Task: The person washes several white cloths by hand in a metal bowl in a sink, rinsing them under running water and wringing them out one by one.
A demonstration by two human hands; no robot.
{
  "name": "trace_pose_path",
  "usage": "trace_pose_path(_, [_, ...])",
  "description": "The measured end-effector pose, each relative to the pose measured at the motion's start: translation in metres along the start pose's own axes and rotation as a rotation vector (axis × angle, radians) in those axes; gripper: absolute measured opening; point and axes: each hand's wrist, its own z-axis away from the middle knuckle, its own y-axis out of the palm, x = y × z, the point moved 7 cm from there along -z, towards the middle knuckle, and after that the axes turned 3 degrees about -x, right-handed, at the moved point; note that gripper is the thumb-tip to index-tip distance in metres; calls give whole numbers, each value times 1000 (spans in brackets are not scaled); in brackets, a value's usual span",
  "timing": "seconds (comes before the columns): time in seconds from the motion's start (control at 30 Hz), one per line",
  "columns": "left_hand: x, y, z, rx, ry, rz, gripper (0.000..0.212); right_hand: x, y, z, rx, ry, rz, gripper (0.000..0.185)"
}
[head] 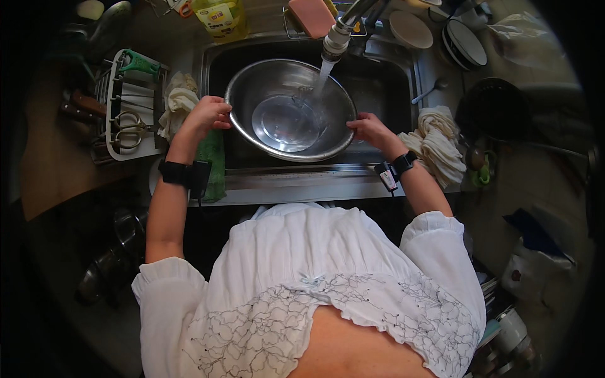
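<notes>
A wide stainless steel bowl (290,71) is held between my two hands over the sink (383,101). Its left rim is gripped by my left hand (210,115), and my right hand (371,128) grips the rim on the right. Water runs from the faucet (336,42) into the bowl, splashing near its right inner wall. Some clear water lies in the bottom. The bowl's underside is hidden, so I cannot tell whether it rests on the sink floor.
A knife rack (137,99) with scissors (128,130) stands left, beside a cloth (182,99). A green cloth (213,165) hangs over the sink edge. Behind are a yellow detergent bottle (218,21) and a pink sponge (312,16). White cloths (437,141) and a spoon (430,90) lie right.
</notes>
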Motion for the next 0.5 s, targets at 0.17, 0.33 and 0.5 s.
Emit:
trace_pose_path(0.17, [79, -5, -41, 127, -290, 73, 12, 74, 15, 31, -76, -121, 205, 31])
trace_pose_path(0.33, [118, 32, -47, 3, -295, 212, 21, 99, 27, 44, -169, -471, 313, 36])
trace_pose_path(0.5, [106, 34, -29, -68, -63, 190, 20, 49, -10, -3, -242, -599, 263, 42])
